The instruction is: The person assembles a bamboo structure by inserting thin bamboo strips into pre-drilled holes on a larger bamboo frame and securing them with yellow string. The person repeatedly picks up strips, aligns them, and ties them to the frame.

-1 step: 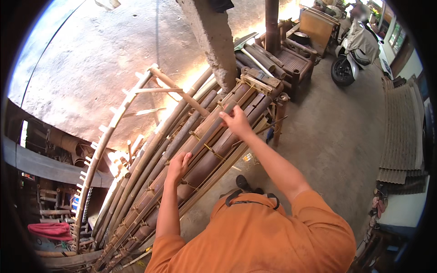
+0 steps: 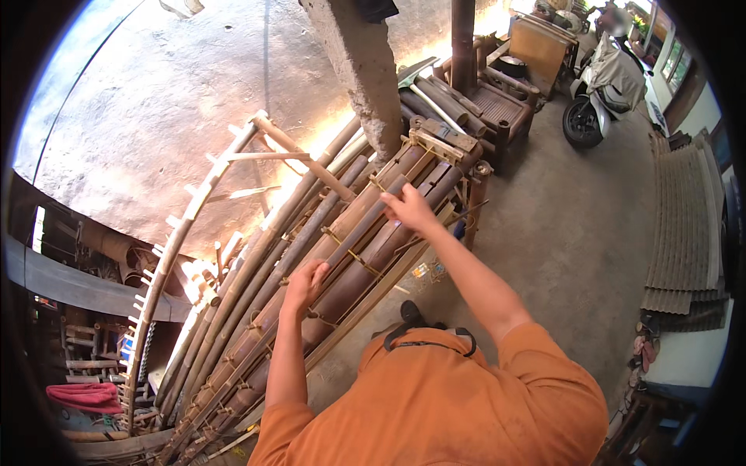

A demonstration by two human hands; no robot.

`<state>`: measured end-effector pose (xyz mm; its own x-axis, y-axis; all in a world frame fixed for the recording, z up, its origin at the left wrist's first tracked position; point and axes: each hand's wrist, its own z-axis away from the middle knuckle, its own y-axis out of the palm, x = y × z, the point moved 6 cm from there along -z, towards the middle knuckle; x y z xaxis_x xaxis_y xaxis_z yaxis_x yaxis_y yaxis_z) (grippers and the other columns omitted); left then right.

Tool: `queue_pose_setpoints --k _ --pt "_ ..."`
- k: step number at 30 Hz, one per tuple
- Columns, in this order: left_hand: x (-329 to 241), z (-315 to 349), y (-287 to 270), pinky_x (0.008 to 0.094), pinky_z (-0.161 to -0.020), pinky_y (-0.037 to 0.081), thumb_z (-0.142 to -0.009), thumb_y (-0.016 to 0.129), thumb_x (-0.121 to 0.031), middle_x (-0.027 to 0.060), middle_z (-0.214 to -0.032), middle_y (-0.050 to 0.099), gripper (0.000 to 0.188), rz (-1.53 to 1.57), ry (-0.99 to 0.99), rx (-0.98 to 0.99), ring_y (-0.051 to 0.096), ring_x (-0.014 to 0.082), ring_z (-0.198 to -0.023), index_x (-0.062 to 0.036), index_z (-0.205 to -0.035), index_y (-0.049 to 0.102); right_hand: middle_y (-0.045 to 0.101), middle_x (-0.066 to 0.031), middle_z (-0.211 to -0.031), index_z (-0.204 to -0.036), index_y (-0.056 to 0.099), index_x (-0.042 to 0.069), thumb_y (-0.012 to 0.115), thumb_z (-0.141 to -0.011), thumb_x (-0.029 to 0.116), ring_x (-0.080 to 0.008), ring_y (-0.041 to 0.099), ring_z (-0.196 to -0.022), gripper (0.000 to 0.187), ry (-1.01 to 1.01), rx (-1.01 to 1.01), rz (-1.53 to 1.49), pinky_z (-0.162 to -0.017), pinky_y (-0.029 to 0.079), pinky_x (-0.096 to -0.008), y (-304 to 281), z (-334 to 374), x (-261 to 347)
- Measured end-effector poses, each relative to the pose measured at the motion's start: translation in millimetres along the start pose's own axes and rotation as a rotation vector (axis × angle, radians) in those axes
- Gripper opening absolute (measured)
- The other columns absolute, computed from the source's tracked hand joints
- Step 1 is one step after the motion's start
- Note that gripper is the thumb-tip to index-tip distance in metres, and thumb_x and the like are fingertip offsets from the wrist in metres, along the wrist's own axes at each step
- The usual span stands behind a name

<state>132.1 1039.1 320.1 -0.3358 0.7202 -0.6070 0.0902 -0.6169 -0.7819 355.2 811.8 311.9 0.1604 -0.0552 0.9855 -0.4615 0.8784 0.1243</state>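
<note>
A dark bamboo strip [image 2: 363, 226] slants between my two hands above a long bench-like bamboo frame. My left hand [image 2: 305, 286] is closed around its lower end. Toward the far end, my right hand [image 2: 409, 210] grips the strip between thumb and fingers. Beneath it run long brown bamboo poles [image 2: 388, 245], with yellow cord ties [image 2: 364, 260] crossing them. At the frame's far end sits a short wooden crosspiece [image 2: 439, 146]. The undersides of both hands and part of the strip are hidden.
Left of the frame stands a curved bamboo ladder-like piece [image 2: 181, 233] with short pegs. A rough concrete post [image 2: 361, 78] rises beyond the far end. Behind are a bamboo chair [image 2: 497, 105] and a partly covered motor scooter [image 2: 610, 89]. Corrugated sheets [image 2: 684, 225] lean at the right.
My right hand has shifted slightly to the right and down along the strip's far end. My left hand stays almost in place.
</note>
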Motion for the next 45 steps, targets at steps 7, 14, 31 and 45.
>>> queue_pose_setpoints --k 7,14,31,45 --pt "-50 -89 32 0.0432 -0.078 0.051 -0.093 0.067 -0.024 0.0247 -0.098 0.066 0.025 0.007 0.147 -0.012 0.069 0.0345 -0.095 -0.0024 -0.105 0.068 0.062 -0.0032 -0.083 -0.099 0.060 0.002 0.055 -0.103 0.038 -0.0090 0.058 -0.066 0.036 0.281 -0.107 0.060 -0.060 0.053 -0.0255 -108 12 -56" --pt "-92 -154 59 0.0467 -0.073 0.050 -0.089 0.066 -0.017 0.0234 -0.087 0.067 0.015 0.031 0.191 -0.112 0.065 0.0430 -0.083 -0.0025 -0.093 0.070 0.062 -0.0015 -0.090 -0.104 0.060 0.007 0.053 -0.104 0.029 -0.0083 0.058 -0.070 0.023 0.470 0.002 -0.023 -0.066 0.055 -0.0254 -96 34 -113" --pt "-122 -185 124 0.0454 -0.075 0.042 -0.089 0.063 -0.020 0.0142 -0.079 0.069 0.016 -0.287 0.019 -0.389 0.067 0.0322 -0.077 -0.0070 -0.096 0.059 0.056 0.0016 -0.081 -0.095 0.058 0.013 0.050 -0.099 0.023 -0.0135 0.055 -0.074 0.013 0.241 -0.139 -0.861 -0.075 0.046 -0.0306 -48 -53 -49" --pt "-113 -192 112 0.0587 -0.072 0.049 -0.102 0.044 -0.032 0.0238 -0.082 0.068 0.029 -0.100 -0.076 -0.157 0.065 0.0466 -0.080 -0.0106 -0.105 0.063 0.065 -0.0055 -0.076 -0.085 0.064 0.003 0.055 -0.102 0.039 -0.0147 0.055 -0.069 0.042 0.169 0.730 0.035 -0.070 0.048 -0.0317 47 -163 34"
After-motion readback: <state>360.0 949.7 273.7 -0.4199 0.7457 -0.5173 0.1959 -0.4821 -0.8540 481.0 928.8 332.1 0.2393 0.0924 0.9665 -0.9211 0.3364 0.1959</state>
